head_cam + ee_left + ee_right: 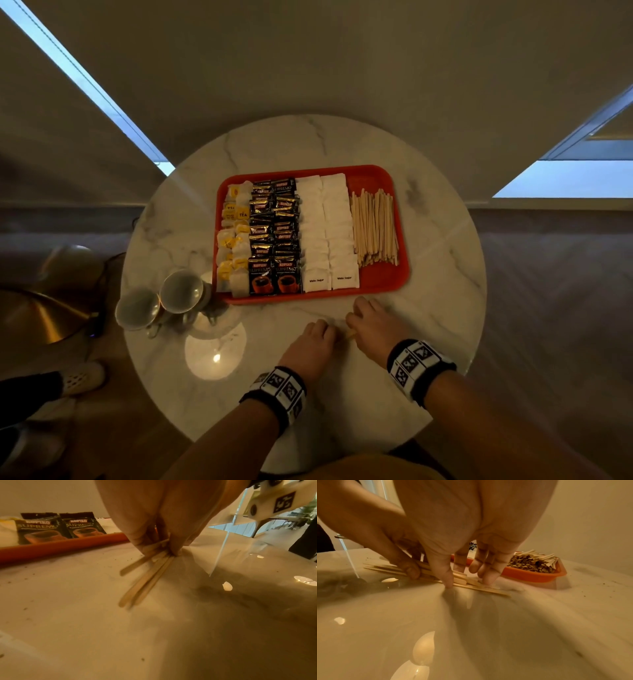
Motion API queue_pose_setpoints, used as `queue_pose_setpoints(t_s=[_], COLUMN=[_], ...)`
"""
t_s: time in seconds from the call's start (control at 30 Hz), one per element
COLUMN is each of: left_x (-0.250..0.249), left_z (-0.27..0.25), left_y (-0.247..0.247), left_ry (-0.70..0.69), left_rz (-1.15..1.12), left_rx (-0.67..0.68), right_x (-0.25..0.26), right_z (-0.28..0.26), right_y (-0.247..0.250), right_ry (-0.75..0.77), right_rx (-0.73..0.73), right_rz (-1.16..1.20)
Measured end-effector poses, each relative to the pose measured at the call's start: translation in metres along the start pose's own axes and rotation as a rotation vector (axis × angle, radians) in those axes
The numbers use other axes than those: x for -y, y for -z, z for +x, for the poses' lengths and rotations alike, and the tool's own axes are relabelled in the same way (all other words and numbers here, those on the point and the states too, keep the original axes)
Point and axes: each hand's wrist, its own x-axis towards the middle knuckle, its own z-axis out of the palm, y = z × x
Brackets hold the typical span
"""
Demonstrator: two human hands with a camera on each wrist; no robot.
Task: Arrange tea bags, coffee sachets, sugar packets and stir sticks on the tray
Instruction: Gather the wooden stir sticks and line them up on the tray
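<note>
Head view: marble table [428,308] bears red tray [383,287]

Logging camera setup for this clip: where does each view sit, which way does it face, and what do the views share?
Head: above the round table, looking down at the red tray; shows both forearms, left hand and right hand.
Left wrist: low under the left hand, facing the tray's near rim and coffee sachets; shows fingers on the loose stir sticks.
Right wrist: low under the right hand, facing the stir stick pile; shows both hands.
All share the loose stir sticks and tray.
</note>
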Motion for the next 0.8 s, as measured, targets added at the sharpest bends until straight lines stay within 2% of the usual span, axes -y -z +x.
queue_pose_setpoints(t_s=[0.3, 0.8], left_x=[-0.005, -0.004], left_z=[0.013, 0.012], left_y=[0.004, 0.004], left_ry=[0.014, -0.053], left_rz=[0.141, 0.222], left_rx=[0.031, 0.049], right_x=[0.005, 0.008], right_z=[0.004, 0.007], right_y=[0.0, -0.005], right_ry=[-0.073, -0.053], right_rx=[0.04, 0.109], right_rz=[-0.07, -0.074])
